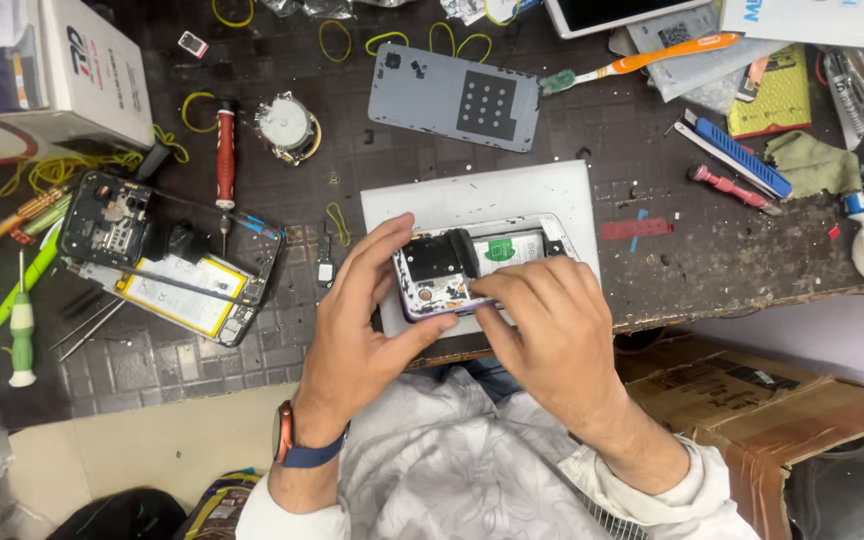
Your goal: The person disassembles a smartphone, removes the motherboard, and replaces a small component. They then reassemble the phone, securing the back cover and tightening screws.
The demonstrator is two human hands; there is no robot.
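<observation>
- Head view, looking down on a dark desk (652, 250) crowded with repair tools.
- Far left: a white box (72, 70), green-handled screwdrivers (20, 330) and yellow rubber bands (62, 170).
- Left of centre: an opened phone (167, 260) lying flat, its yellow battery and circuit board exposed; a red screwdriver (225, 155) lies just above it.
- Top centre: a grey back cover (452, 97), lying flat.
- Centre: a second phone (472, 268), back removed, over a white pad (482, 200) at the desk's near edge.
- Left hand (362, 330), a watch on its wrist, curls round the phone's left end, thumb below and fingers on top.
- Right hand (552, 330) grips the phone's lower edge, fingers bent over it, covering much of its right half.
- Right: an orange toothbrush (642, 60), a blue tool (737, 155), a green cloth (812, 165).
- Lower right: a cardboard box (752, 400) beneath the desk.
</observation>
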